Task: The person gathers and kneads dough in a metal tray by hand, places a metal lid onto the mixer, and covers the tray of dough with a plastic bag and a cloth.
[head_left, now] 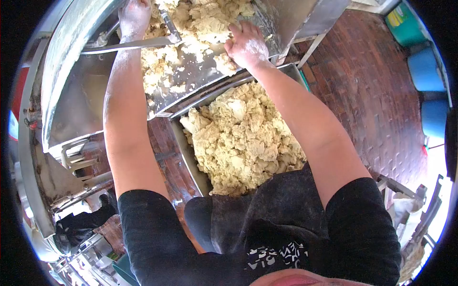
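Note:
Pale, crumbly dough (200, 21) lies in clumps inside a steel trough (191, 81) at the top of the view. My left hand (135, 18), dusted with flour, is at the trough's far left beside the dough; the top edge of the view cuts off its fingers. Toward the right side, my right hand (248, 46) rests against the dough with its fingers apart, a loose lump (225, 65) just below it. A curved metal bar (129, 46) crosses the trough, passing by my left forearm. Below stands a metal bin (188, 159) heaped with more dough (243, 138).
A clouded curved cover (71, 62) rises at the trough's left. Brick flooring (362, 90) extends to the right, with a green container (405, 24) and blue tubs (426, 69) along the far side. The dough bin stands against my dark apron (272, 205).

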Demonstrator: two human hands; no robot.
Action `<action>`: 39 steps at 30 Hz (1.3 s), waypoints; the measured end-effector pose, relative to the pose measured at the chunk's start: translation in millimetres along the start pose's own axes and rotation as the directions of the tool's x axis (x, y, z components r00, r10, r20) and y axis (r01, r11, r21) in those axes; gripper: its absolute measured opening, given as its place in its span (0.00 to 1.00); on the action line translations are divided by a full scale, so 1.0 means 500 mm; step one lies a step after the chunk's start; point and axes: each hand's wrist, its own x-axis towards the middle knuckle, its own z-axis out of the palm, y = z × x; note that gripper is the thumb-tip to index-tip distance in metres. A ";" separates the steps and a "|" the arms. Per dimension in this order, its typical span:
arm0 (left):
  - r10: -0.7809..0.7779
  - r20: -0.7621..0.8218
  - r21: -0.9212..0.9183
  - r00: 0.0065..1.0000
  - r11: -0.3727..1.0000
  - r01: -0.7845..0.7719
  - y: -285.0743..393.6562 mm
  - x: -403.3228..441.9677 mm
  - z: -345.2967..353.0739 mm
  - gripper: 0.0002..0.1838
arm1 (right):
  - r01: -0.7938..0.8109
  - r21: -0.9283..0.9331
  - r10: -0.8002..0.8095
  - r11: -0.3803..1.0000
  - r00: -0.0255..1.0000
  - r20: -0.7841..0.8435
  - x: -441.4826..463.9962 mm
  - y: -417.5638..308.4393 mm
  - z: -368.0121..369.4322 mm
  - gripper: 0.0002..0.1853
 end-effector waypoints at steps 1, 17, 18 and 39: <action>-0.263 0.113 -0.134 0.958 0.951 0.277 0.048 0.002 -0.015 0.17 | 0.009 0.022 -0.009 1.000 1.000 -0.018 0.001 0.005 -0.006 0.28; 0.083 0.028 0.073 0.996 0.994 -0.085 -0.068 -0.225 0.012 0.38 | -0.035 0.087 0.041 0.996 0.997 -0.068 -0.013 -0.015 -0.002 0.26; 0.042 0.003 0.136 0.999 0.990 -0.043 -0.085 -0.216 0.017 0.41 | -0.026 0.075 0.032 0.997 0.996 -0.087 -0.015 -0.012 0.001 0.26; -0.483 0.726 0.287 0.490 0.860 0.423 -0.035 -0.229 -0.106 0.46 | -0.027 -0.045 0.031 0.999 0.996 0.087 -0.005 -0.015 0.000 0.27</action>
